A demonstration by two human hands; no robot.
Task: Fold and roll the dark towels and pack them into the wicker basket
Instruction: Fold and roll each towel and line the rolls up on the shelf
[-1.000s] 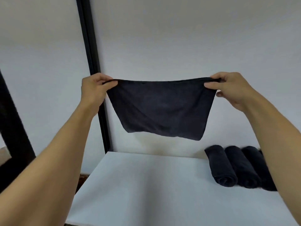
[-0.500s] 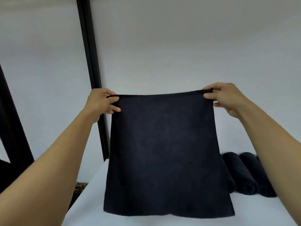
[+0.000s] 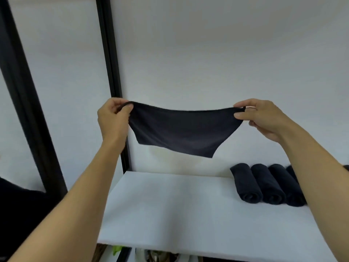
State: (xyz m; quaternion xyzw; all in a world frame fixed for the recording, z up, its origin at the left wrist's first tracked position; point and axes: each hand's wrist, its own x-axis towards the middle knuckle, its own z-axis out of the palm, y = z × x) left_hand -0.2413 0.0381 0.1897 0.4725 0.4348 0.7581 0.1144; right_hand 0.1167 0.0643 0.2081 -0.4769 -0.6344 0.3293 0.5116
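A dark towel (image 3: 181, 132) hangs spread in the air above the white table (image 3: 170, 210). My left hand (image 3: 113, 120) pinches its upper left corner and my right hand (image 3: 262, 118) pinches its upper right corner. The lower edge is swung up and away, well off the table. Rolled dark towels (image 3: 268, 186) lie side by side at the table's right, partly behind my right forearm. The wicker basket is not in view.
A black vertical post (image 3: 113, 72) stands behind the table's left corner, and another black bar (image 3: 28, 103) slants at far left. A white wall is close behind the table. Some items (image 3: 151, 257) show below the table's front edge.
Half a second ago the towel hung full length down to the table; now its lower part has flipped up and away. Both hands kept their grip on the corners.
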